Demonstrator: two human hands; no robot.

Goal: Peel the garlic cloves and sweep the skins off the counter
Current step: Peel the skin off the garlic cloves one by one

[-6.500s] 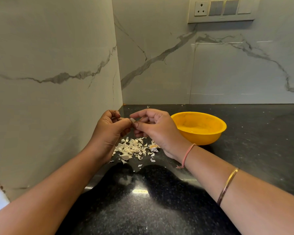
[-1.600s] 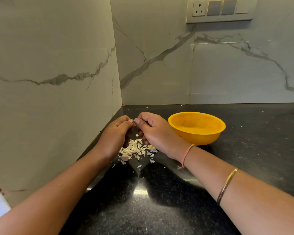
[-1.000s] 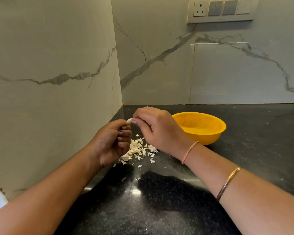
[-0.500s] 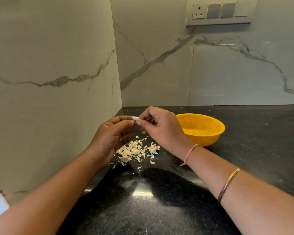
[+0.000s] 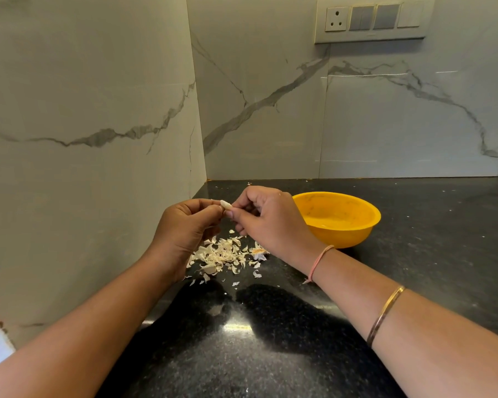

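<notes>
Both hands are raised together above the dark worktop [image 5: 270, 354], in the corner of the marble wall. The left hand [image 5: 184, 228] and the right hand [image 5: 266, 218] meet at their fingertips, and both pinch one small white garlic clove [image 5: 225, 204] between them. Under the hands, a loose pile of pale garlic skins [image 5: 224, 255] lies on the worktop, with a few pieces scattered near it. A yellow bowl [image 5: 342, 225] stands just to the right of the right hand. What lies in the bowl I cannot tell.
</notes>
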